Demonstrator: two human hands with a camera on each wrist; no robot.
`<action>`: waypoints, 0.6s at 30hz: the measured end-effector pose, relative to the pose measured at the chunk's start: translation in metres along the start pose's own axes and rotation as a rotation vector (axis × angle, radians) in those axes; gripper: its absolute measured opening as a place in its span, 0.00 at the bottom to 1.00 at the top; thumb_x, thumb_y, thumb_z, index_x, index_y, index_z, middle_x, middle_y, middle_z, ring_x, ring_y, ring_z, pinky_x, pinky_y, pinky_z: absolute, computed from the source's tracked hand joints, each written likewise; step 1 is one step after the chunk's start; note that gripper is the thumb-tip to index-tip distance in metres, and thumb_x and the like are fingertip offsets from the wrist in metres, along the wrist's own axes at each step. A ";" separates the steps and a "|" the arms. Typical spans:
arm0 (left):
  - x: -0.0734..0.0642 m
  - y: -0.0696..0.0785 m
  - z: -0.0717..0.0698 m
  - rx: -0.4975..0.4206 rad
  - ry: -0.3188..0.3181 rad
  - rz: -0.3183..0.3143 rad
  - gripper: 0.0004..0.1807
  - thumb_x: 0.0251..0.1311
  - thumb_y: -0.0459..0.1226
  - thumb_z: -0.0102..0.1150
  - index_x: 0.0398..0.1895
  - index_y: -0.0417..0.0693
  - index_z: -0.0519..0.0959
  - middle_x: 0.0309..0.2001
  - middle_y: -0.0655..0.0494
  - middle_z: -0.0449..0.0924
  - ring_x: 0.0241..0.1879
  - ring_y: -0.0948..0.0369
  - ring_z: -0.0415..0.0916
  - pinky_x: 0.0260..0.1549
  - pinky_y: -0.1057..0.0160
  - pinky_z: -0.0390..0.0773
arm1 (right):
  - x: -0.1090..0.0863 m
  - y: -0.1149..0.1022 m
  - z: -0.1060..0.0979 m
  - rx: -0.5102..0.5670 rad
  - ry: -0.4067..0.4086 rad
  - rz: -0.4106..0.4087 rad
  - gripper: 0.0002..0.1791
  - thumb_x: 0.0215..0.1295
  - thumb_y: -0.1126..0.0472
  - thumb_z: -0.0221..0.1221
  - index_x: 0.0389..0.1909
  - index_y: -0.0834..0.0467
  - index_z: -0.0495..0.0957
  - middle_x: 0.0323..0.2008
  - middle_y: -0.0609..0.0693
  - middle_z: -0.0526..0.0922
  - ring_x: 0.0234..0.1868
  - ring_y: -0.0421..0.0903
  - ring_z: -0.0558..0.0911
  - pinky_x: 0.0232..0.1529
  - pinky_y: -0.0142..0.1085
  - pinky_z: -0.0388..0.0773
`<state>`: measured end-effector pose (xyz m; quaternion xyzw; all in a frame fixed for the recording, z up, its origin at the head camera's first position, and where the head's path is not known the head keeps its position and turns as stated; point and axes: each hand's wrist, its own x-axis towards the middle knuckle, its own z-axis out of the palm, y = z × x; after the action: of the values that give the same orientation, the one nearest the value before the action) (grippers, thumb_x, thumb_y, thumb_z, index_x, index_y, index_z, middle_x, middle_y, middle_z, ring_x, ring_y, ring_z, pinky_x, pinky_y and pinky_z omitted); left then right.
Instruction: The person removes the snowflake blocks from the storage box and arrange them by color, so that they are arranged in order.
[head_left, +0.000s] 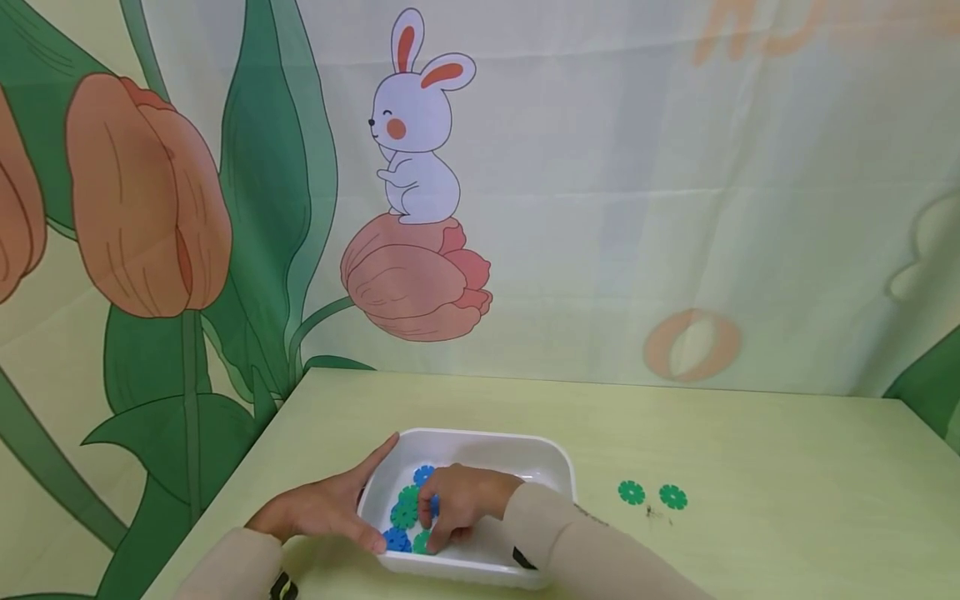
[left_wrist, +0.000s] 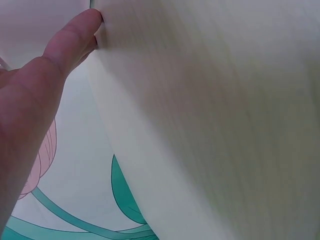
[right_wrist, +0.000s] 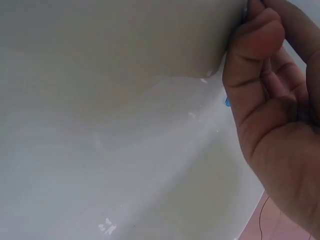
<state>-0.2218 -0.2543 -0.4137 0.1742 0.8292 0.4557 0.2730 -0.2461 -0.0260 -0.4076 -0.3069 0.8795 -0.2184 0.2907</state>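
A white plastic tray stands on the table, with several blue and green notched plastic discs in its left part. My left hand grips the tray's left end, thumb at the front corner and fingers by the back corner. Inside the tray, my right hand reaches down among the discs with bent fingers. Its thumb tip touches a green disc near the front wall. A blue disc shows beside its index finger. The right wrist view hides its fingertips, so whether they pinch a disc is unclear.
Two green notched discs, one left and one right, lie on the pale table to the right of the tray. A printed cloth with tulips and a rabbit hangs behind the table's back edge.
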 end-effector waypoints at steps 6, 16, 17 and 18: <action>0.000 0.001 0.000 0.005 0.011 -0.011 0.69 0.51 0.47 0.76 0.81 0.53 0.29 0.73 0.44 0.51 0.62 0.49 0.62 0.61 0.43 0.70 | 0.000 0.002 -0.004 0.026 0.011 0.041 0.08 0.56 0.62 0.73 0.28 0.52 0.82 0.24 0.45 0.79 0.20 0.39 0.76 0.24 0.28 0.76; 0.001 0.000 0.001 0.006 0.010 -0.007 0.70 0.51 0.48 0.76 0.80 0.53 0.29 0.74 0.43 0.51 0.62 0.48 0.61 0.62 0.42 0.69 | -0.003 0.002 -0.004 0.028 -0.001 0.037 0.11 0.55 0.62 0.74 0.32 0.50 0.80 0.28 0.45 0.79 0.20 0.40 0.76 0.24 0.29 0.76; 0.001 0.000 0.001 0.009 0.009 -0.007 0.70 0.51 0.49 0.76 0.80 0.53 0.29 0.74 0.43 0.51 0.62 0.48 0.61 0.62 0.41 0.69 | -0.003 0.002 -0.005 0.019 -0.011 0.036 0.11 0.55 0.61 0.74 0.33 0.50 0.80 0.30 0.44 0.78 0.20 0.40 0.76 0.24 0.29 0.76; 0.001 -0.001 0.000 0.009 0.008 -0.006 0.70 0.51 0.49 0.76 0.80 0.53 0.29 0.74 0.43 0.51 0.62 0.48 0.61 0.62 0.41 0.69 | -0.004 0.001 -0.005 0.010 -0.018 0.037 0.12 0.55 0.61 0.74 0.34 0.49 0.79 0.31 0.44 0.78 0.20 0.40 0.77 0.25 0.30 0.77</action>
<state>-0.2222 -0.2538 -0.4146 0.1709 0.8328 0.4518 0.2704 -0.2473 -0.0218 -0.4034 -0.2913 0.8812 -0.2148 0.3043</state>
